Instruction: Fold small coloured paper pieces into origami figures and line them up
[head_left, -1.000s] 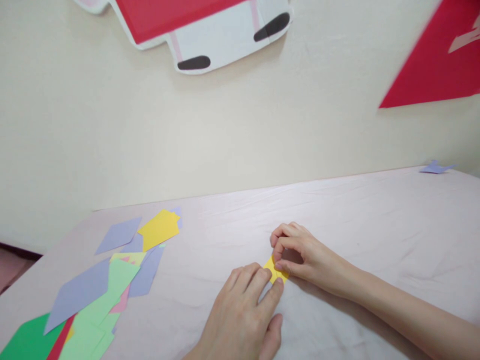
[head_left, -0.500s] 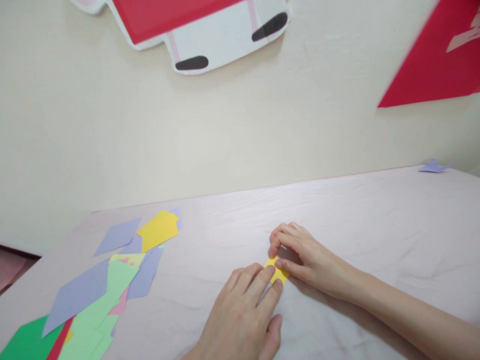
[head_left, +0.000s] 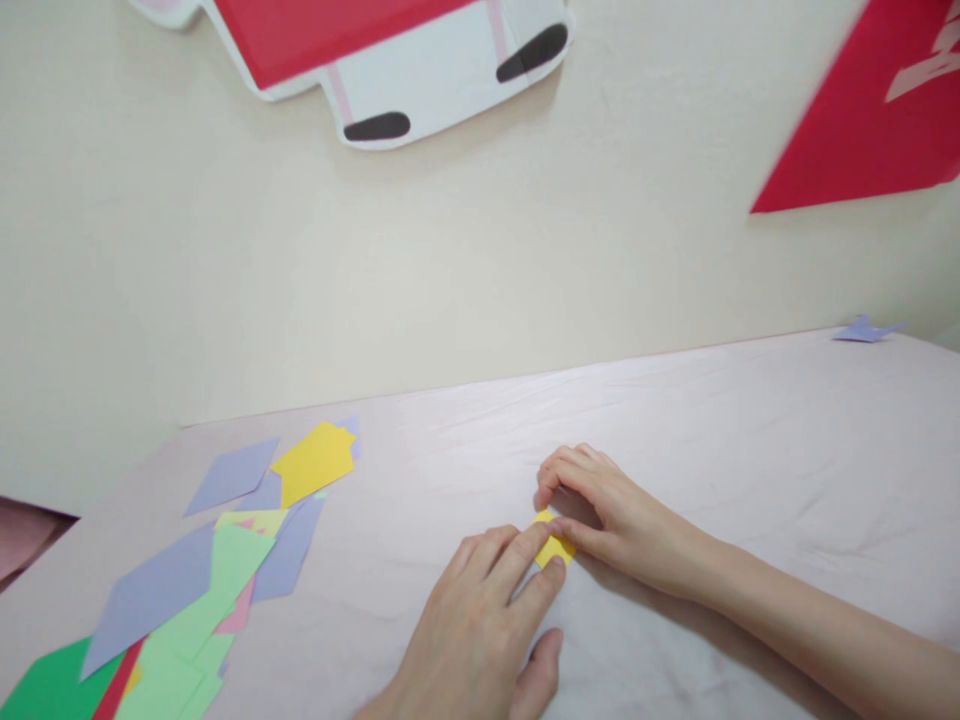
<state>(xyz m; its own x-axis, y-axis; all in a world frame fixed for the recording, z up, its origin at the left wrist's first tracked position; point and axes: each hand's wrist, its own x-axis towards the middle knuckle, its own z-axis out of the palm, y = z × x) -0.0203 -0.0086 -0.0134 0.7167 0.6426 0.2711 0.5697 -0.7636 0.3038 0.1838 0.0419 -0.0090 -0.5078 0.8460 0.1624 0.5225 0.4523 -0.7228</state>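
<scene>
A small folded piece of yellow paper (head_left: 553, 552) lies on the cloth-covered table, partly hidden under fingers. From the near left, my left hand (head_left: 480, 610) presses two fingertips onto its left and lower edges, thumb apart. On the other side, my right hand (head_left: 611, 505) bends over the paper, its thumb on the top and its curled index finger at the far corner. The two hands nearly meet at the upper part of the paper. Fine creases in it are too small to make out.
Loose coloured paper sheets (head_left: 172, 590) in purple, green, pink and yellow overlap on the table's left side. A folded purple paper piece (head_left: 862, 330) sits at the far right by the wall (head_left: 480, 250). Red-and-white decorations (head_left: 442, 85) hang on the wall.
My left index finger has slid slightly up along the yellow paper, towards my right thumb. My right hand has barely moved. The whole view has shifted a little.
</scene>
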